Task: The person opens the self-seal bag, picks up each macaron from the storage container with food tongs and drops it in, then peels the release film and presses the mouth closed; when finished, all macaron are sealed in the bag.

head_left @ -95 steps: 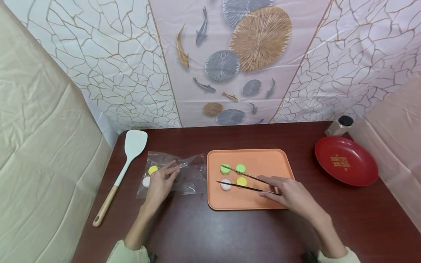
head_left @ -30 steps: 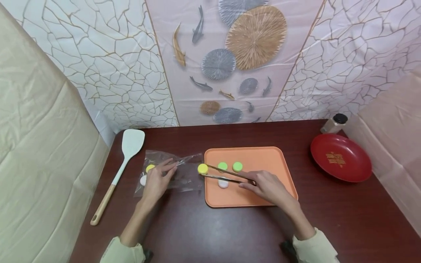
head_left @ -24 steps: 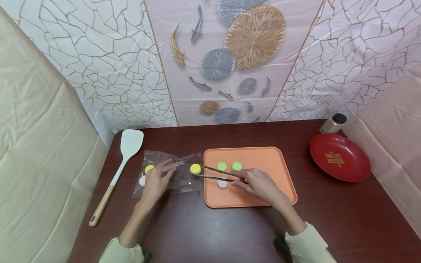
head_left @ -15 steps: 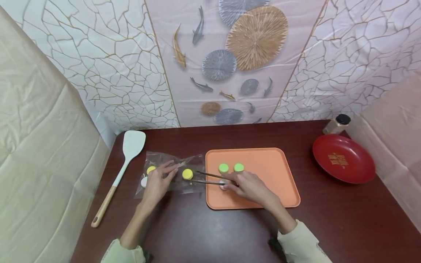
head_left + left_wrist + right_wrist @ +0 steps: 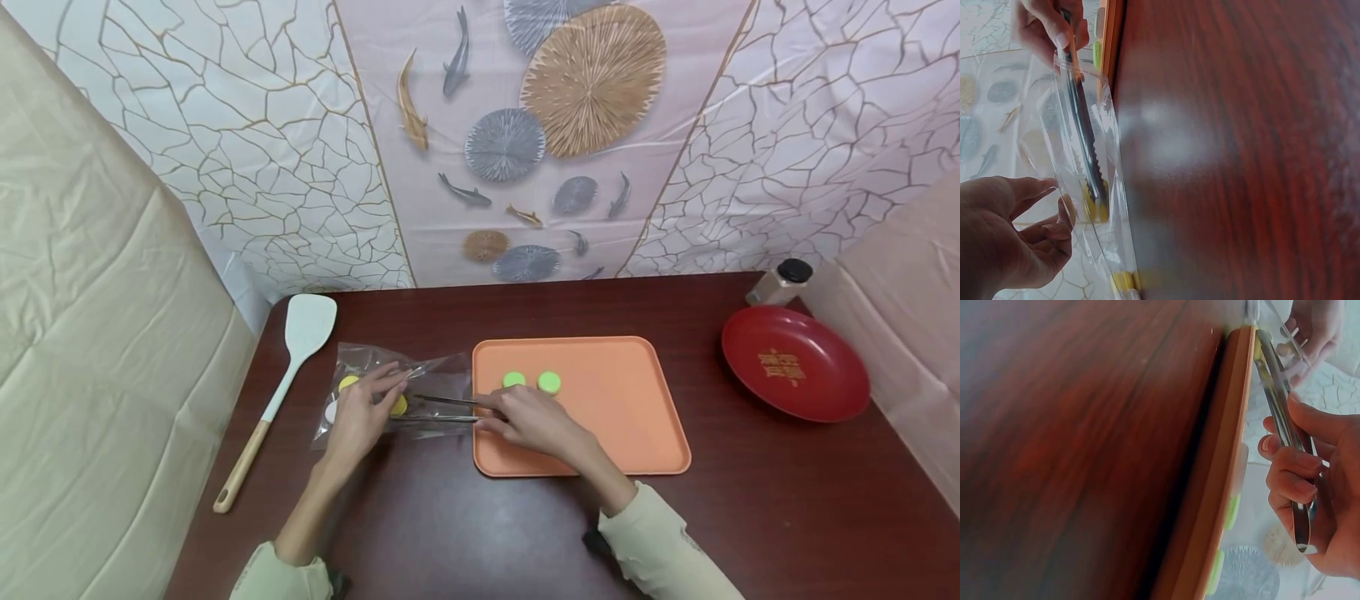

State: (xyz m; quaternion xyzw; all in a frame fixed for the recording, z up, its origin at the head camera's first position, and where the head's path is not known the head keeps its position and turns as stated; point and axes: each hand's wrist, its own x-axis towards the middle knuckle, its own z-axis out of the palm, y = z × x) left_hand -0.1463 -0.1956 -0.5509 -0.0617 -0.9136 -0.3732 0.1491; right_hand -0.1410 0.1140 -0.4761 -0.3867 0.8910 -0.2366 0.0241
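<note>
My left hand [image 5: 358,421] pinches the upper edge of a clear plastic bag [image 5: 448,379] lying left of the tray. My right hand [image 5: 534,423] grips metal tongs [image 5: 1085,128], which reach through the bag's mouth. At their toothed tips, inside the bag, is a yellow macaron [image 5: 400,406], partly covered by my left fingers in the head view. Deeper in the bag lie another yellow macaron [image 5: 348,382] and a white one [image 5: 331,411]. Two green macarons [image 5: 549,382] sit on the orange tray [image 5: 615,400]. A white macaron [image 5: 1242,469] there is hidden under my right hand in the head view.
A white spatula [image 5: 309,325] with a wooden handle lies to the left. At the right stand a red oval plate [image 5: 825,367] and a black-lidded jar [image 5: 780,283]. A patterned cloth backdrop [image 5: 506,200] rises behind the dark wooden table [image 5: 465,525].
The tongs took the yellow macaron from the tray and carried it left into the bag, towards my left hand. My left hand keeps its hold on the bag's edge.
</note>
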